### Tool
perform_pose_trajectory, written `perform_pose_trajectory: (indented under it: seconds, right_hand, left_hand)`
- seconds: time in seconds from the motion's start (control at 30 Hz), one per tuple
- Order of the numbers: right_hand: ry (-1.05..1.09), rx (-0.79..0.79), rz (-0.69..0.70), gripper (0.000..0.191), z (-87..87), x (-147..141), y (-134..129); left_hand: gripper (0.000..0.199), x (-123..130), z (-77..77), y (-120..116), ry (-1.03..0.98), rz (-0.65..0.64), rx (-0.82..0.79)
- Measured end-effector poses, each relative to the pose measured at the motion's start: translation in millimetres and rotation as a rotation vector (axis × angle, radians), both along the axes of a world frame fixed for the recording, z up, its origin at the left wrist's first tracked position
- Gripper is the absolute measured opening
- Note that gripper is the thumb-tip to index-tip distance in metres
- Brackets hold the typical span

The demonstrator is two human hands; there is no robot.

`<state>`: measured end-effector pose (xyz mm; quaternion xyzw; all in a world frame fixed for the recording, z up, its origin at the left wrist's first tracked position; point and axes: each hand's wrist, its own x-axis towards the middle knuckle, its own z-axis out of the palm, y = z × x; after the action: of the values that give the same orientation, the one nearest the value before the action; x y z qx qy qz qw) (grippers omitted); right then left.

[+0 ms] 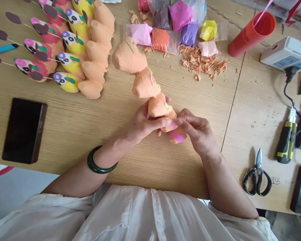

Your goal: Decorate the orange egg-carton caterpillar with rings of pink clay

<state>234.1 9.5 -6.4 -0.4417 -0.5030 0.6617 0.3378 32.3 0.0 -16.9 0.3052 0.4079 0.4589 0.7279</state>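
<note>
A chain of rough orange foam lumps [145, 83] slants across the middle, with a short dark line on its top lump. My left hand [146, 122] is wrapped round its lower part, thumb across the front. Bright pink material [177, 136] covers part of the lowest lump. My right hand [194, 129] pinches at the chain's lower right edge, thumb and index finger together beside the pink patch; what lies between those fingertips is too small to make out.
Painted figures [72, 63] stand in rows at upper left, above a black phone [24, 130]. Bagged clay [160, 39] and orange crumbs [203, 62] lie at the back. Rightward are a red cup [251, 35], power strip [287, 53], scissors [258, 177] and a cutter [286, 140].
</note>
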Motion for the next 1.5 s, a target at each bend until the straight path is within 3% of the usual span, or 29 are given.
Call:
perform_pose_trajectory:
  seconds: [0.1, 0.33, 0.6, 0.73, 0.93, 1.3, 1.5]
  right_hand:
    - [0.001, 0.038, 0.003, 0.033, -3.3, 3, 0]
    - [0.075, 0.064, 0.074, 0.019, -1.6, 5, 0]
    - [0.031, 0.108, 0.048, 0.020, -0.8, 1, -3]
    - [0.030, 0.084, 0.029, 0.025, -3.1, -1, -3]
    - [0.014, 0.094, -0.033, 0.028, -0.8, -5, -6]
    - [0.060, 0.071, -0.042, 0.026, -5.8, -8, -9]
    - [0.033, 0.062, -0.080, 0.032, -4.4, -8, -8]
  left_hand:
    - [0.067, -1, 0.8, 1, -0.006, 0.019, -0.025]
    - [0.069, 0, 6.3, 1, -0.010, 0.023, -0.078]
    - [0.084, -2, 10.6, 3, 0.066, -0.037, -0.003]
    - [0.073, -2, 12.2, 5, 0.072, -0.052, 0.069]
    - [0.048, 1, 7.6, 1, 0.073, 0.041, 0.049]
    - [0.086, 3, 18.2, 2, 0.028, 0.013, 0.015]
    - [0.060, 4, 16.8, 0, 0.064, 0.003, 0.057]
